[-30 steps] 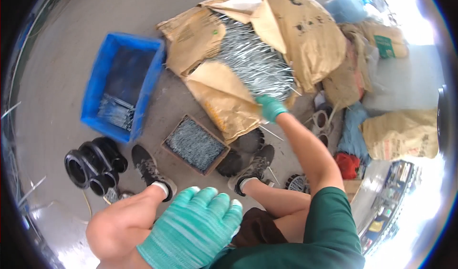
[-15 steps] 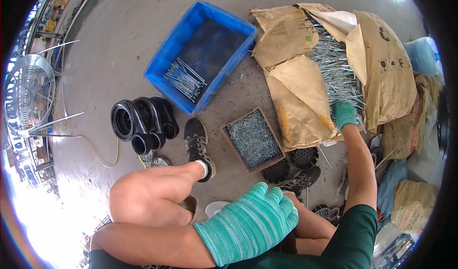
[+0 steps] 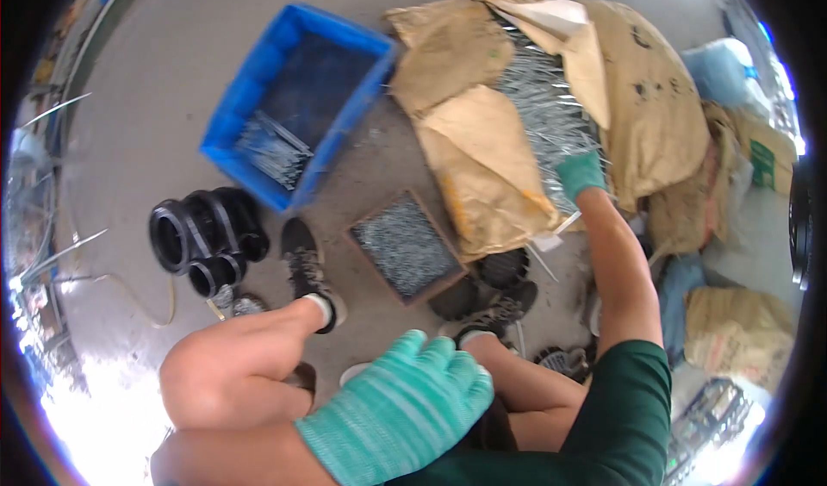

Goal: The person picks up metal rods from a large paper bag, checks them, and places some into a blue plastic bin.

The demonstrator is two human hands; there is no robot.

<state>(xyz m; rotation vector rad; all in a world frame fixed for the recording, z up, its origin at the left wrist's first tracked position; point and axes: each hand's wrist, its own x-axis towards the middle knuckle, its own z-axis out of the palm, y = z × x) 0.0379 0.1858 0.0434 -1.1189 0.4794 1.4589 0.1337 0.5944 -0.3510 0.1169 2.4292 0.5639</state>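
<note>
My right hand, in a green glove, reaches into a torn brown paper sack at the right. It lies on a heap of thin silvery metal rods; its fingers are hidden, so its grip does not show. My left hand, in a green-and-white striped glove, hovers or rests over my lap, palm down. Its fingers are slightly bent and apart, with nothing seen in them; the palm side is hidden. Similar rods lie in the near left part of a blue plastic crate.
Between my feet and the sack sits a shallow box of small metal pieces. Black ring-shaped parts stand at the left. Beyond the sack is a bluish plastic container; another brown sack lies at the right.
The whole view has shifted, so most things appear farther left. My right hand stays at the rods, a little farther into the heap. My left hand keeps its pose over my lap.
</note>
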